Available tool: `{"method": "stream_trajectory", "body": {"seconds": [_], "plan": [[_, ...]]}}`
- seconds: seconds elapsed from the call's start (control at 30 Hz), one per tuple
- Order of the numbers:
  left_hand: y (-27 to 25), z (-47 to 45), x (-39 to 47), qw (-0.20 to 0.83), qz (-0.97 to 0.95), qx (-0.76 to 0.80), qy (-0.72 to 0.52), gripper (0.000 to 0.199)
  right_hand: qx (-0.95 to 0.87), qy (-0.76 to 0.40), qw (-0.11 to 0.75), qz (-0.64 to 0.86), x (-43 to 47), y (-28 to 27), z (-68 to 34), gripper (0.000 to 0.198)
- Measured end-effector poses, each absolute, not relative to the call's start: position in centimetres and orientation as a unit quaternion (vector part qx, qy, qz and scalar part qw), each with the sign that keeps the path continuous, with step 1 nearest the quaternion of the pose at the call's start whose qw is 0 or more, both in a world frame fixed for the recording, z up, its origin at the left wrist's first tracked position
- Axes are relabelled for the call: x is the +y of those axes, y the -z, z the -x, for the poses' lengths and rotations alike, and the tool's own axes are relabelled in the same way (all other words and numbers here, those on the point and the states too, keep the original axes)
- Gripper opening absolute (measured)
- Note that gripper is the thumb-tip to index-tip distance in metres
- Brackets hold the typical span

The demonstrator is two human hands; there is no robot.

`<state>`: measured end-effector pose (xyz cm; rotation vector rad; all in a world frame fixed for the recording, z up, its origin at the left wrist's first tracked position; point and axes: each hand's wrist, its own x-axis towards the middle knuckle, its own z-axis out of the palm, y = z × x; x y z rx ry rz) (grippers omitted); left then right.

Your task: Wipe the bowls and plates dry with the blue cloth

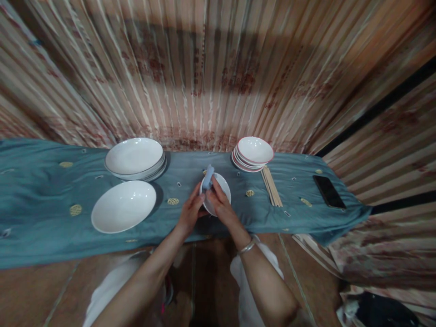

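Observation:
A small white bowl (223, 187) is held up near the front middle of the table. My left hand (192, 211) grips its left side, the thumb at the rim and the other fingers partly hidden beneath or behind it. My right hand (220, 204) is closed on a light blue cloth (208, 177) that lies over the bowl's upper left rim. The cloth touches the bowl; part of it is covered by my fingers.
Left of my hands are a stack of large white plates (134, 156) and a wide white bowl (124, 206). Behind to the right stand stacked red-rimmed bowls (255, 151), with chopsticks (271, 187) beside them. A black phone (329, 191) lies on the teal tablecloth (296, 218). Curtains hang behind.

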<state>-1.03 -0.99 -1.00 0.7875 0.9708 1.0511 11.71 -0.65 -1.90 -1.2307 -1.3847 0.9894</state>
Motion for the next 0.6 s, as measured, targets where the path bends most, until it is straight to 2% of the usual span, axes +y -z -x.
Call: {"method": "stream_trajectory", "body": {"seconds": [0.27,0.4,0.6], "plan": [[0.7,1.1,-1.1,0.719,-0.309,0.421,-0.459,0.061,-0.609,-0.446,0.474,0.454,-1.9,0.8,-11.8,0.054],[0.2,1.2,-1.0,0.733,-0.292,0.417,-0.452,0.062,-0.617,-0.48,0.47,0.411,-2.0,0.5,-12.8,0.047],[0.1,1.4,-0.8,0.733,-0.309,0.401,-0.453,0.067,-0.619,-0.512,0.419,0.423,-2.1,1.4,-14.9,0.038]]}}
